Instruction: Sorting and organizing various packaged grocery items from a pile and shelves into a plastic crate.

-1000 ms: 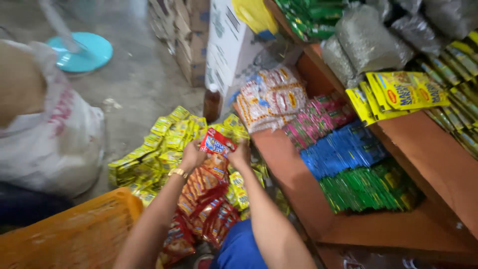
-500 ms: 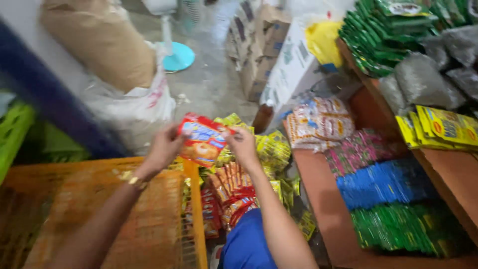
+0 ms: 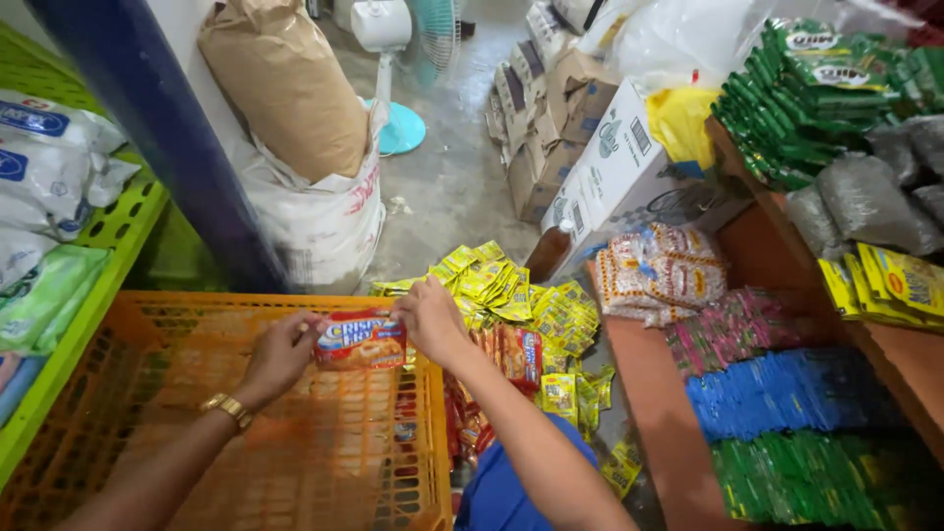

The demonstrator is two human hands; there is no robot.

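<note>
Left hand (image 3: 280,352) and right hand (image 3: 431,320) each pinch one end of a red snack packet (image 3: 360,340). Packet held above orange crate (image 3: 324,462); yellow sachets (image 3: 511,290) lie just right.

My arms are bare to the elbow, no sleeves on either one. A gold-coloured wristwatch (image 3: 227,407) with a metal link band circles my left wrist, just behind my left hand (image 3: 278,351). My right hand (image 3: 430,320) wears nothing, and below it blue cloth (image 3: 506,492) covers my lap

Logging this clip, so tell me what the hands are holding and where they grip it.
Both hold one red snack packet over the orange crate: left hand at its left end, right hand at its right end.
</note>
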